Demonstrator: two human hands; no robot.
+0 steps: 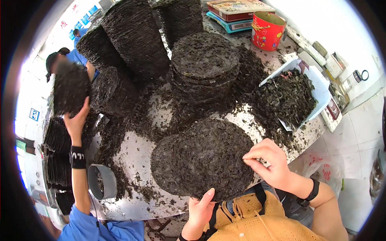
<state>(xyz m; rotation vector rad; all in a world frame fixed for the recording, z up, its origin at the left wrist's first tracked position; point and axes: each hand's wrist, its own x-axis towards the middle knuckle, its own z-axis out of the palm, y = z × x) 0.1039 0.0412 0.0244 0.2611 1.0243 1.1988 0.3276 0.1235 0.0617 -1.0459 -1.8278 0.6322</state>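
A round, dark sheet of dried seaweed (201,156) lies tilted in front of me, apparently overlapping another one at its left. My left hand (202,211) grips its near edge, thumb on top and fingers underneath. Over the right edge, my right hand (268,160) is closed in a pinch, fingertips at the sheet's surface; whatever is between them is too small to make out. Just beyond stands a thick stack of round seaweed sheets (205,60). Loose seaweed crumbs surround it on the metal table (134,154).
Tall seaweed stacks (134,38) rise at the back left. A light-blue bin (319,86) of seaweed scraps, a red bucket (268,34) and a scale (233,25) stand right and behind. A co-worker's hand (77,120) lifts a seaweed sheet near a grey ring-shaped container (105,182).
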